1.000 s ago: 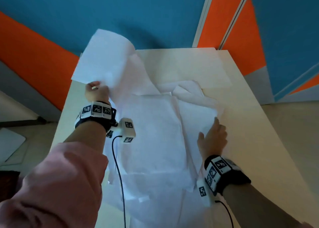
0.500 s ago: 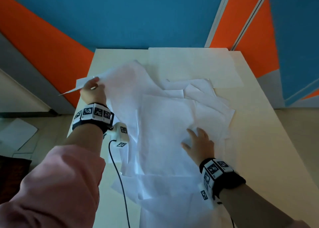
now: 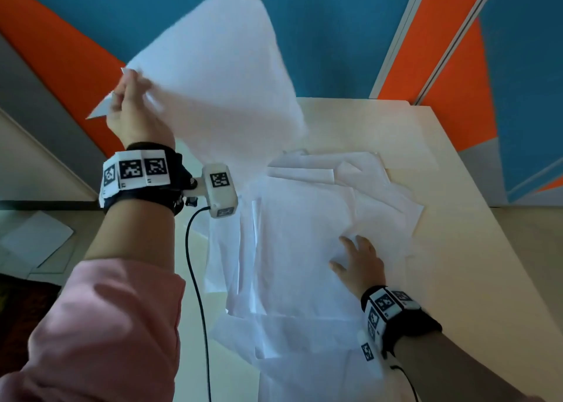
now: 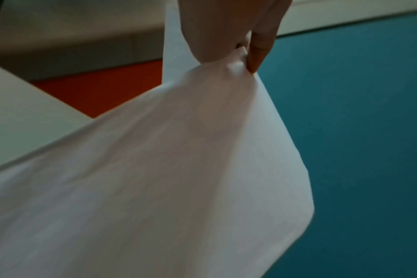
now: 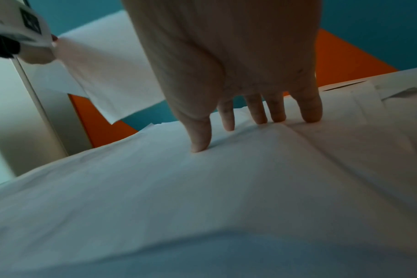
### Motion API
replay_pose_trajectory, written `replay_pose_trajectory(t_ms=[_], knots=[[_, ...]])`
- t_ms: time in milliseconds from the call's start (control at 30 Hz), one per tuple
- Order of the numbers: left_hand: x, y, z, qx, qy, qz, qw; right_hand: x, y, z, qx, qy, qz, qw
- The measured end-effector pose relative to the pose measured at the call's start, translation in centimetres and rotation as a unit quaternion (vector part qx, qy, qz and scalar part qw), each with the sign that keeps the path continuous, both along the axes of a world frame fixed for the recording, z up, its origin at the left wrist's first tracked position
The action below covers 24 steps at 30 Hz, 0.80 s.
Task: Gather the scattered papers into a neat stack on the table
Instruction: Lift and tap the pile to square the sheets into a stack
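My left hand [image 3: 134, 109] is raised above the table's left side and pinches the corner of a white sheet [image 3: 219, 76], which hangs in the air over the far end; the left wrist view shows thumb and fingers [image 4: 257, 54] clamped on that sheet [image 4: 179, 169]. Several white papers [image 3: 298, 243] lie overlapped and askew along the middle of the pale table [image 3: 457, 249]. My right hand [image 3: 356, 258] rests on this pile with straight, spread fingers [image 5: 257, 111] pressing the top paper [image 5: 202, 188].
Another white sheet [image 3: 33, 240] lies on the floor left of the table. Blue and orange wall panels [image 3: 335, 21] stand behind the table's far edge. A black cable [image 3: 198, 295] hangs from my left wrist camera over the table's left side.
My left hand has lifted its sheet from low near the table's left edge to high in the air. My right hand stays pressed on the pile, hardly moved.
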State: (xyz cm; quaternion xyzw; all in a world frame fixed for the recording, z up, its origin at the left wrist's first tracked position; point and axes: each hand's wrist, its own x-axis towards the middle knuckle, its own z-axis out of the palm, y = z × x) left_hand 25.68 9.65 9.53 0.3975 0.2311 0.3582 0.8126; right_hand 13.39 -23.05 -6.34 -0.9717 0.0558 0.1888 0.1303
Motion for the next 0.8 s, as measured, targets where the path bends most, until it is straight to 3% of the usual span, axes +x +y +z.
replay_pose_trajectory(t_ms=[67, 200, 300, 367, 467, 567, 633, 667, 700, 800], knots=[[0.2, 0.0, 0.5, 0.004, 0.033, -0.088, 0.996, 0.1, 0.0, -0.1, 0.004, -0.001, 0.0, 1.0], [0.0, -1.3, 0.5, -0.176, 0.0, -0.212, 0.961, 0.1, -0.1, 0.1, 0.015, -0.015, 0.001, 1.0], [-0.1, -2.3, -1.4, -0.136, 0.086, -0.319, 0.934, 0.5, -1.3, -0.3, 0.132, -0.017, -0.082, 0.988], [-0.8, -3.3, -3.6, -0.065, 0.146, -0.391, 0.906, 0.8, -2.2, -0.3, 0.262, -0.041, -0.17, 0.949], [-3.4, -5.2, -7.1, 0.026, 0.238, -0.459, 0.855, 1.1, -3.9, 1.0, 0.353, -0.102, -0.262, 0.892], [-5.7, -6.3, -10.9, 0.072, 0.295, -0.462, 0.833, 1.3, -5.0, 2.7, 0.522, -0.079, -0.352, 0.773], [-6.8, -6.8, -12.6, 0.097, 0.331, -0.454, 0.821, 1.5, -5.3, 3.3, 0.58, -0.021, -0.39, 0.715], [-7.2, -7.1, -13.1, 0.115, 0.34, -0.467, 0.808, 1.7, -5.2, 3.5, 0.582, -0.001, -0.398, 0.709], [-8.3, -8.0, -13.9, 0.136, 0.349, -0.486, 0.79, 1.1, -5.6, 3.3, 0.566, 0.01, -0.397, 0.723], [-8.7, -8.3, -14.7, 0.269, 0.405, -0.485, 0.727, 1.6, -5.1, 2.5, 0.444, -0.005, -0.341, 0.828]])
